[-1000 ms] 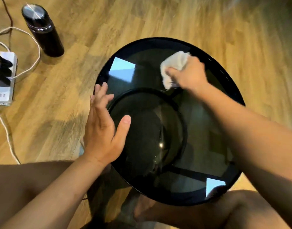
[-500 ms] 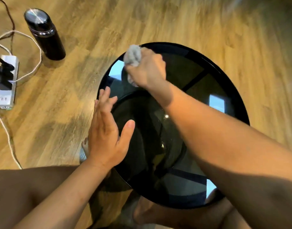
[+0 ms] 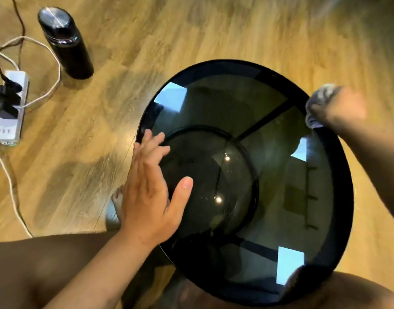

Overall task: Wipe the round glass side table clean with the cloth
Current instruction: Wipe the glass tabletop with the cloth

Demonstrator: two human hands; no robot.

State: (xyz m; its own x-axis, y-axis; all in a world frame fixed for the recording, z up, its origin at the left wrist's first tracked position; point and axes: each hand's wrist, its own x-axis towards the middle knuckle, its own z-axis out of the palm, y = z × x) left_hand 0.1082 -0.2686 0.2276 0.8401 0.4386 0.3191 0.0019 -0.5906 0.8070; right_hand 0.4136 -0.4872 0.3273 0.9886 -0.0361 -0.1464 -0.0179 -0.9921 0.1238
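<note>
Wooden floor (image 3: 191,36) under glass side table (image 3: 236,103), black flask (image 3: 65,43), perhaps a power strip (image 3: 10,117).

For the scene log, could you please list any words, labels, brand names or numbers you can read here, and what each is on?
No text is legible.
Power strip: small dark marks near its lower end, too small and blurred to read.
Black bottle: no label visible.
Glass table and cloth: no markings.

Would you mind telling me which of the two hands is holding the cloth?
The right hand, at the table's far right rim, grips the grey cloth; the left hand lies flat and empty.
</note>
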